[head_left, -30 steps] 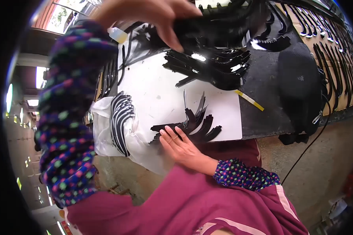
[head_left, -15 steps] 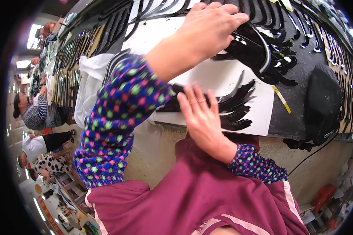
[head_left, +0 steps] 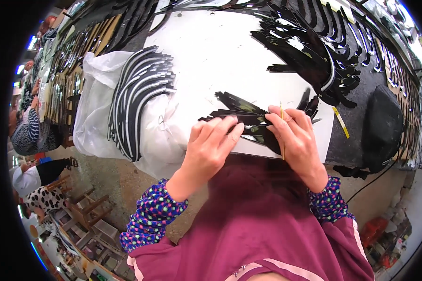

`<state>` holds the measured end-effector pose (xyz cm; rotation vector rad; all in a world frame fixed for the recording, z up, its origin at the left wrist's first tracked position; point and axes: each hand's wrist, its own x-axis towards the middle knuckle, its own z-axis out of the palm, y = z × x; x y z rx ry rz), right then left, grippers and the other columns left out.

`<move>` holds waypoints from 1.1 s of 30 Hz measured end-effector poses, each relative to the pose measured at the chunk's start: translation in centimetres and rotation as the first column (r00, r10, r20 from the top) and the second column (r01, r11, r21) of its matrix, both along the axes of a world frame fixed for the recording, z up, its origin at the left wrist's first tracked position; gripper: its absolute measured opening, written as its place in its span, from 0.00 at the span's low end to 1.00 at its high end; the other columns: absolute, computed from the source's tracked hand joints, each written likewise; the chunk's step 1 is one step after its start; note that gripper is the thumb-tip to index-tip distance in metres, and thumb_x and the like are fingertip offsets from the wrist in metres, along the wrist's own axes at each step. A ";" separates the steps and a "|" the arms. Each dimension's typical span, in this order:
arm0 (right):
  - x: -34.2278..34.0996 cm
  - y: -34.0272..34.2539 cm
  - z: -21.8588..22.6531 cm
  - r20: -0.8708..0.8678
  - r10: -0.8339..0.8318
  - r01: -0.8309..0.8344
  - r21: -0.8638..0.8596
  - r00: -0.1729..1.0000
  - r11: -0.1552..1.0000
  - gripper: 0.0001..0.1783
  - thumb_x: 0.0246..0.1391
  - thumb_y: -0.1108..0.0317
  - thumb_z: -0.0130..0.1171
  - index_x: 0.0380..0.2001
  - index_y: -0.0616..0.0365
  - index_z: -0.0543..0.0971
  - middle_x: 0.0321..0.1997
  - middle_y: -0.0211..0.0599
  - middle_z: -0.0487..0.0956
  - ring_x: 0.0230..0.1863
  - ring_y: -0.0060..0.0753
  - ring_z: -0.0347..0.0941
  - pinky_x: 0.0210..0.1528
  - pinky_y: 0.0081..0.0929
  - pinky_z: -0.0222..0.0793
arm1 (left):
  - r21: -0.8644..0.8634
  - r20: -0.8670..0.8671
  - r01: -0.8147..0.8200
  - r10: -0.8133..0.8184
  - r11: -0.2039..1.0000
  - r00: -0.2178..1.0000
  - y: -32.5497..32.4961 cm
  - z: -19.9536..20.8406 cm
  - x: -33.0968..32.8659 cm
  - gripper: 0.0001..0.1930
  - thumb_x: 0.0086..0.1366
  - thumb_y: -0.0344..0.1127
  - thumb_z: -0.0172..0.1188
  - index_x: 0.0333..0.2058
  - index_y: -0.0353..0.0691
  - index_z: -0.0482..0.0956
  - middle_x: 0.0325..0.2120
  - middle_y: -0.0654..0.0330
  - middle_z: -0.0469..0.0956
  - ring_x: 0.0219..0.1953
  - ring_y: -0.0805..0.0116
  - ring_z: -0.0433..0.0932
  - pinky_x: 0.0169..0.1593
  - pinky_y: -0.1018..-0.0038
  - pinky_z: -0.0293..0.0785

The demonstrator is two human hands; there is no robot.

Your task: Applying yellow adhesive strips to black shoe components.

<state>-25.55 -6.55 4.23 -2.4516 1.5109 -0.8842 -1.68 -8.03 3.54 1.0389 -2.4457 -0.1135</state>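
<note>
A loose bunch of black curved strips (head_left: 253,117) lies spread near the front edge of a white board (head_left: 215,51). My left hand (head_left: 211,147) is closed at the bunch's left end, its bent fingers on the strips. My right hand (head_left: 295,143) is at the right end, thumb and fingers pinched on a thin yellow-brown stick-like piece (head_left: 282,136) that points toward me. Whether its fingers also grip strips is hidden. Beyond, at the far right of the board, a larger pile of glossy black strips (head_left: 297,51) lies heaped.
Left of the board, a stack of black-and-white curved strips (head_left: 138,103) rests on clear plastic wrapping (head_left: 98,112). To the right are a yellow-and-white strip (head_left: 342,122) and a black bag-like thing (head_left: 383,126). More strips hang along the racks (head_left: 398,61). People sit and stand at far left.
My left hand has come back from the far pile down to the near bunch. My right hand, flat on the strips before, has shifted right and now pinches the thin stick-like piece.
</note>
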 end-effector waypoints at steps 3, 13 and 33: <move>-2.6 0.4 0.8 -0.005 -0.035 0.035 -0.112 0.999 0.993 0.18 0.48 0.82 0.64 0.45 0.63 0.82 0.42 0.42 0.84 0.42 0.40 0.78 0.46 0.33 0.72 | -0.088 0.049 0.063 -0.059 0.994 0.997 0.1 -0.5 -0.3 0.16 0.60 0.29 0.61 0.48 0.39 0.83 0.48 0.61 0.80 0.48 0.65 0.76 0.49 0.68 0.69; -11.1 4.2 -0.2 -0.168 -0.568 0.572 -0.026 0.806 0.820 0.12 0.57 0.80 0.62 0.44 0.64 0.77 0.39 0.43 0.78 0.43 0.44 0.74 0.47 0.36 0.70 | -0.108 -0.041 0.080 -0.085 0.991 0.996 0.1 -0.3 -1.8 0.11 0.58 0.32 0.64 0.40 0.38 0.81 0.47 0.59 0.80 0.50 0.60 0.76 0.55 0.61 0.71; 2.4 -4.9 2.7 0.162 -0.170 0.099 0.371 0.972 0.923 0.19 0.56 0.79 0.63 0.50 0.64 0.71 0.44 0.46 0.72 0.32 0.40 0.74 0.36 0.31 0.72 | 0.116 0.009 -0.103 0.103 0.988 0.995 -2.1 -0.5 -2.5 0.26 0.62 0.42 0.64 0.58 0.41 0.77 0.61 0.60 0.74 0.59 0.65 0.72 0.57 0.67 0.61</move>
